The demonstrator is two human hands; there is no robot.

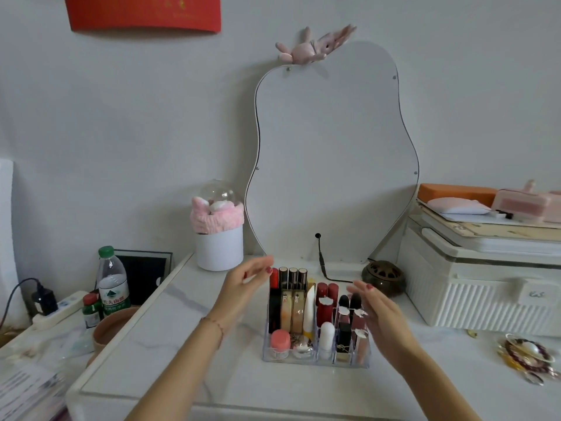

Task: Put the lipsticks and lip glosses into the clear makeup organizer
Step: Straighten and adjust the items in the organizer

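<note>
Wavy mirror (pixel 334 153) centre frame, pink plush rabbit (pixel 315 45) on its top edge. Red paper (pixel 145 12) upper left. Water bottle (pixel 113 282) lower left. White ribbed box (pixel 473 299) right, brown burner (pixel 384 278) beside it.

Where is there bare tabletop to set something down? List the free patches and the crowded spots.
Free: the marble top between the left hand and the table's left edge, and the front strip below the clear organizer. Smaller patch between the right hand and the white ribbed box. Crowded: behind the organizer, with the cable and brown burner; far right, the jewellery dish.
</note>
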